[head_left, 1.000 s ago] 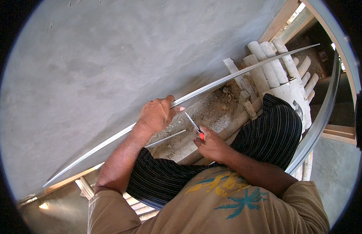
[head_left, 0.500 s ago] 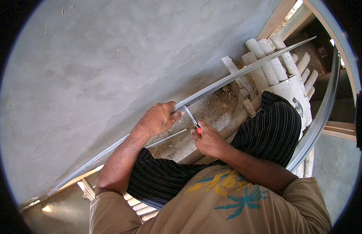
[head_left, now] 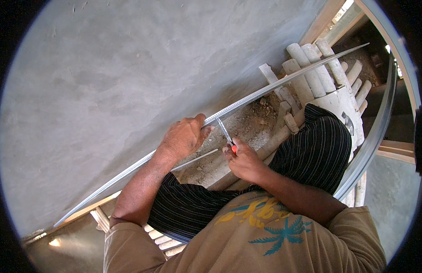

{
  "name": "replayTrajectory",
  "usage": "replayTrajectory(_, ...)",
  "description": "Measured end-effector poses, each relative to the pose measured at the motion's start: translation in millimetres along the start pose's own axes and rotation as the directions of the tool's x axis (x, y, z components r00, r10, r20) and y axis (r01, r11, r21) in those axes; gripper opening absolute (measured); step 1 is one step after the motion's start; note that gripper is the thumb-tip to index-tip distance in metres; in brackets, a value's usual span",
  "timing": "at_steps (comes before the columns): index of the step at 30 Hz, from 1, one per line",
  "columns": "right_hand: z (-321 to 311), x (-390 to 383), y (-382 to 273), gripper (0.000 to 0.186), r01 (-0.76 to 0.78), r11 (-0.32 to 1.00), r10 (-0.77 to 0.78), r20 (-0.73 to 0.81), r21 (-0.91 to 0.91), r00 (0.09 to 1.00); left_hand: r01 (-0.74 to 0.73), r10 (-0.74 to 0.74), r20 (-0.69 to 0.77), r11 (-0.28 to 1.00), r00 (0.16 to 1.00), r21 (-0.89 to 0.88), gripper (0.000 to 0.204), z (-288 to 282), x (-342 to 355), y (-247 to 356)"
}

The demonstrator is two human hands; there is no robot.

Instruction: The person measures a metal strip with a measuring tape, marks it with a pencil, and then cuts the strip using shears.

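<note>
A long, thin perforated metal strip runs diagonally in front of the grey wall. My left hand grips it near the middle, fingers curled over it and thumb beneath. My right hand is closed round the red handle of a metal snips-like tool, whose narrow blades point up at the strip's lower edge, just right of my left thumb; whether they are closed on it I cannot tell. A short white strip lies below my hands.
Stacked white, dust-covered tubes fill the upper right beside a wooden frame. Dusty rubble lies below the strip. Long metal strips arc down the right side. My striped-trousered legs frame the work. The grey wall spans the upper left.
My right hand has moved up, bringing the tool's tips from below the strip to its lower edge. The strip has shifted slightly, its right end higher than a second ago.
</note>
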State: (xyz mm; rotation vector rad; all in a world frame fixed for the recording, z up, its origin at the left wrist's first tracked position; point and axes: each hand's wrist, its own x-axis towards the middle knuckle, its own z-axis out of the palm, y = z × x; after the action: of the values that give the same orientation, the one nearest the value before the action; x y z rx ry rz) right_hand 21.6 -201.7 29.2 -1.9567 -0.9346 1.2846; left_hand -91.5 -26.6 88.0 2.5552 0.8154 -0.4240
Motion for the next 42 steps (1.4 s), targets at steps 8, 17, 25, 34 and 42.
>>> replayTrajectory(8,1,-4,7,0.033,0.083,0.995,-0.083,0.003,-0.052,0.997,0.031,-0.023,0.052,0.986,0.998,-0.164,0.05,-1,1,-1)
replayTrajectory(17,4,2,12,0.034,0.099,0.995,-0.099,-0.005,-0.003,0.995,0.027,-0.025,0.05,0.999,0.998,-0.036,0.045,-5,-3,7)
replayTrajectory(25,36,28,65,0.02,0.103,0.982,-0.112,0.049,0.159,0.993,-0.061,0.06,-0.121,0.998,0.991,-0.002,0.039,-1,-7,10)
replayTrajectory(34,-2,-3,13,0.028,0.113,0.992,-0.115,-0.046,-0.062,0.992,-0.043,0.038,-0.043,0.993,0.998,-0.111,0.045,-15,-6,8)
replayTrajectory(42,1,-9,6,0.031,0.178,0.984,-0.179,-0.084,-0.021,0.98,0.059,-0.051,0.045,0.983,0.998,-0.172,0.051,-14,-5,8)
